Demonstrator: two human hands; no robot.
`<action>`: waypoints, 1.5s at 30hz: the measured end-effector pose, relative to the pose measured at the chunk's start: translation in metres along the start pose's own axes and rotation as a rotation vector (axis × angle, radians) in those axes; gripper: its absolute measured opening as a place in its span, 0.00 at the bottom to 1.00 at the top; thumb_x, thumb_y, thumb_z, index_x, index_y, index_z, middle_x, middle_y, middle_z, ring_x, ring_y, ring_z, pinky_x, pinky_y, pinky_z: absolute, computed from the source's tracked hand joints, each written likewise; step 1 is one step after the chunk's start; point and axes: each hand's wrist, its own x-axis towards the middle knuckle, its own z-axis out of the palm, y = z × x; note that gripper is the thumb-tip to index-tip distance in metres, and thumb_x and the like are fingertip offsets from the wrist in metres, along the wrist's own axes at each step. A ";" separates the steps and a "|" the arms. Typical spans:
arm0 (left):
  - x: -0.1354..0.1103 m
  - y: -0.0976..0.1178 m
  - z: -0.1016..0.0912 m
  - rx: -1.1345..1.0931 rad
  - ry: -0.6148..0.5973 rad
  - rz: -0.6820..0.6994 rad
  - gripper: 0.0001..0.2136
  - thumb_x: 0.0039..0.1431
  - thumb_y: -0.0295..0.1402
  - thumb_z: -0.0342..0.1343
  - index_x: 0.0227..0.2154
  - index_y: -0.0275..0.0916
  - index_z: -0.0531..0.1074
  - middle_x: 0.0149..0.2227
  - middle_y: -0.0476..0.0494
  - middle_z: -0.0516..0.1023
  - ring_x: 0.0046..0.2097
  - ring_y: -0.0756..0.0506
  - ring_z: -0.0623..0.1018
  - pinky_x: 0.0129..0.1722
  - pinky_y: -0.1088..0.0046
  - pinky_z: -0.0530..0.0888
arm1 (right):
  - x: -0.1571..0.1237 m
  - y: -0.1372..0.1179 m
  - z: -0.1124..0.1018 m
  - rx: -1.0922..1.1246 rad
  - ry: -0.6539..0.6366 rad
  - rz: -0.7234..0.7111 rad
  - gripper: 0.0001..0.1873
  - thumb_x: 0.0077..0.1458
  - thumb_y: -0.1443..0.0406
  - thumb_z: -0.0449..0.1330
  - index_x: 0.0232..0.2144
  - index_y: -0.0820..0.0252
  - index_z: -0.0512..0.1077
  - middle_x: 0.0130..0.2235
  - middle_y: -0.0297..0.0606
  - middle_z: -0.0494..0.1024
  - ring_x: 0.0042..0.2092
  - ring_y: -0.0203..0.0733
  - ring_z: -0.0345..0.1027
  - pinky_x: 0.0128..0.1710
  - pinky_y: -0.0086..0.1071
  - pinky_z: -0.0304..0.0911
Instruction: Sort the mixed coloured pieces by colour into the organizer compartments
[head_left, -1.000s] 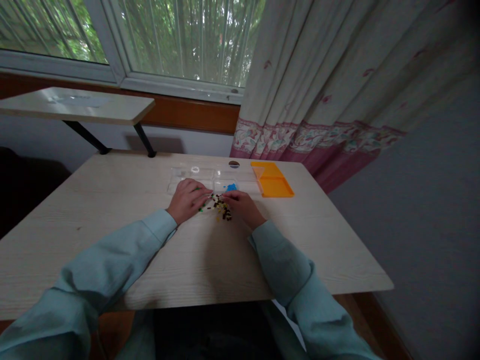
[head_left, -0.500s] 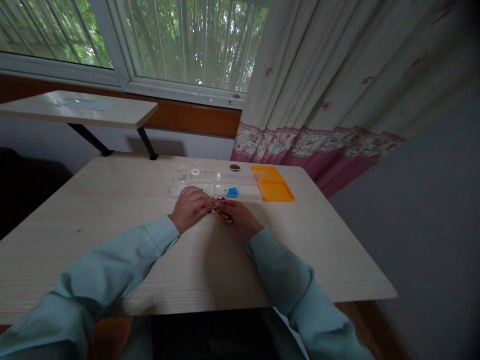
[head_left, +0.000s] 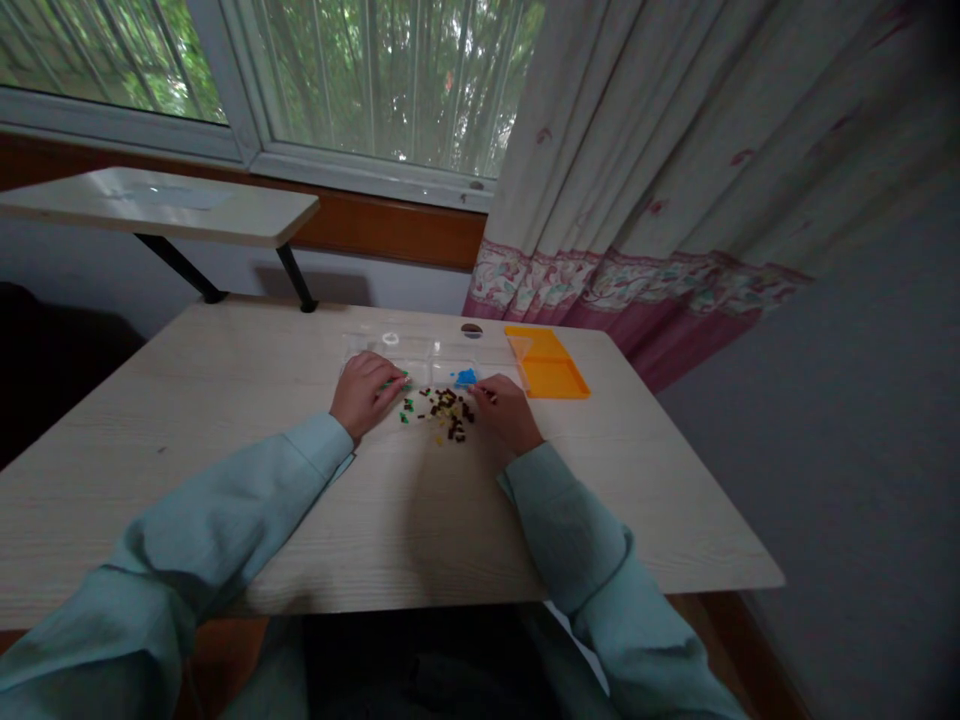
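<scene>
Head view: loose brown and yellow pieces [head_left: 452,415] on the pale surface [head_left: 367,540], just nearer than the clear box [head_left: 412,349].
Looks only partly separated by colour, with blue pieces [head_left: 466,378] gathered in a near compartment of the box but brown, yellow and some green pieces [head_left: 408,406] loose outside. Has left hand [head_left: 365,393] at the box's near left, right hand [head_left: 510,412] at its near right, both with fingers pinched narrow; impossible to say whether on anything. Has an orange tray [head_left: 556,378] at the box's right end.

head view | from above table [head_left: 637,510], near side | facing forward-down to window [head_left: 390,90] | table near, window farther
</scene>
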 end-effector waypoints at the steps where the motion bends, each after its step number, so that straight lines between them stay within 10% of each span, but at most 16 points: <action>1: 0.000 -0.003 0.000 -0.002 0.012 -0.017 0.13 0.64 0.43 0.51 0.33 0.41 0.76 0.33 0.42 0.77 0.40 0.42 0.72 0.44 0.60 0.68 | 0.000 0.003 0.001 -0.087 -0.010 -0.046 0.10 0.57 0.64 0.57 0.28 0.61 0.77 0.32 0.41 0.74 0.38 0.42 0.65 0.43 0.36 0.61; 13: 0.002 -0.007 0.003 -0.023 0.044 -0.066 0.14 0.65 0.41 0.50 0.30 0.39 0.74 0.31 0.44 0.77 0.38 0.44 0.71 0.43 0.62 0.68 | -0.002 -0.001 0.032 -0.186 -0.208 -0.227 0.19 0.54 0.77 0.50 0.42 0.66 0.76 0.40 0.46 0.73 0.45 0.44 0.64 0.51 0.37 0.60; 45: 0.002 -0.006 0.008 -0.033 0.032 -0.040 0.14 0.65 0.43 0.50 0.32 0.40 0.76 0.32 0.44 0.76 0.39 0.44 0.72 0.43 0.63 0.68 | 0.003 -0.004 0.022 -0.188 -0.203 -0.271 0.22 0.50 0.78 0.50 0.42 0.61 0.77 0.42 0.44 0.78 0.47 0.45 0.67 0.52 0.39 0.60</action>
